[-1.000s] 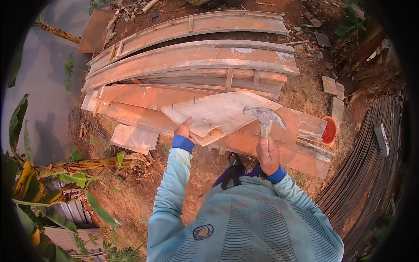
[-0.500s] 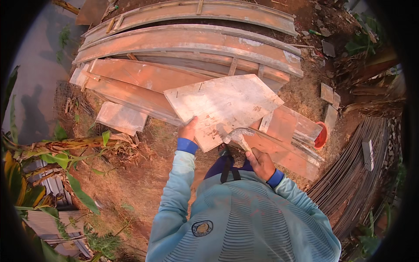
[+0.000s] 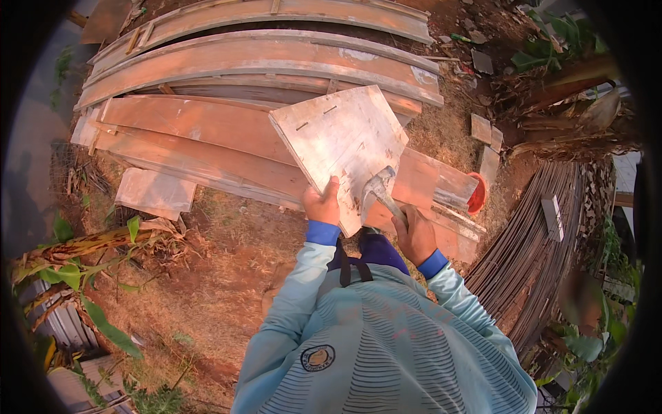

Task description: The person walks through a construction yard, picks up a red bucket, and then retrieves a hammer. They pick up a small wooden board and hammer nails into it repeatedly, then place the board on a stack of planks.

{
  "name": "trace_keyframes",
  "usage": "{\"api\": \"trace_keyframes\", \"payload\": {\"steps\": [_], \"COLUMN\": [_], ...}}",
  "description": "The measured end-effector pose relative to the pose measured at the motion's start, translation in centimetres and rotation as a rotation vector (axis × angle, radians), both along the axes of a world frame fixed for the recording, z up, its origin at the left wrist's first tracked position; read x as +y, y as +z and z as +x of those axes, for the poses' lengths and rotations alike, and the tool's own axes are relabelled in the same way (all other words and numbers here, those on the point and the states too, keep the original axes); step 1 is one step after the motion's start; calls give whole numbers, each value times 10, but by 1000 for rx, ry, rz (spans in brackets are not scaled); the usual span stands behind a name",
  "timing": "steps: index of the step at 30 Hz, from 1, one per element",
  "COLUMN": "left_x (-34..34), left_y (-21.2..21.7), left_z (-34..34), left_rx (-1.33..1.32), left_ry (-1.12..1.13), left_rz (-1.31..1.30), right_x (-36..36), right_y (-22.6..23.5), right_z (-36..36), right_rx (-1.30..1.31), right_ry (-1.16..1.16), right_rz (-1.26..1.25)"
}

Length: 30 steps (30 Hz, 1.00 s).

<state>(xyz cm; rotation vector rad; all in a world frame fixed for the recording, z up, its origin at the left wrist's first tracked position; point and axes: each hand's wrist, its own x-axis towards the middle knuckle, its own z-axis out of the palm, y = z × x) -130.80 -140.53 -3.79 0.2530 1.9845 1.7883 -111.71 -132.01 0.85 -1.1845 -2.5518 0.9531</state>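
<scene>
My left hand (image 3: 323,203) grips the lower left edge of a pale plywood board (image 3: 338,138), its thumb on the top face. The board is held up and tilted before me, with two nails (image 3: 316,117) showing near its upper left edge. In my right hand (image 3: 415,233) is a claw hammer (image 3: 381,193), closed around the handle. The metal head lies over the board's lower right part; whether it touches the board I cannot tell. Beyond the board are long plywood and timber form panels (image 3: 207,131) on the ground.
A small plywood piece (image 3: 156,191) lies at the left. To the right are a red bucket (image 3: 476,194), a bundle of steel rods (image 3: 527,241) with a pale block (image 3: 552,217) on it, and flat slabs (image 3: 488,155). Banana leaves (image 3: 109,324) and a fallen stem flank the left side.
The board has turned, its far end swinging up, and the left hand has moved right with it. The hammer head has risen higher over the board. My view has shifted to the right.
</scene>
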Motion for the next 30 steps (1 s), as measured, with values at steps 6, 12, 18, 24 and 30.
{"api": "trace_keyframes", "payload": {"steps": [6, 12, 18, 24, 30], "left_x": [3, 5, 13, 7, 2], "left_y": [-3, 3, 2, -2, 1], "left_z": [8, 18, 19, 17, 17], "left_rx": [-5, -9, 29, 64, 24], "left_ry": [60, -21, -114, -112, -112], "left_rz": [115, 85, 207, 84, 116], "right_x": [-24, -27, -18, -26, -45], "right_y": [17, 34, 26, 19, 22], "right_z": [-7, -8, -6, 2, -8], "right_rx": [-129, -185, -192, -140, -157], "right_ry": [-57, 44, 20, 0, -15], "right_rz": [185, 248, 118, 151, 167]}}
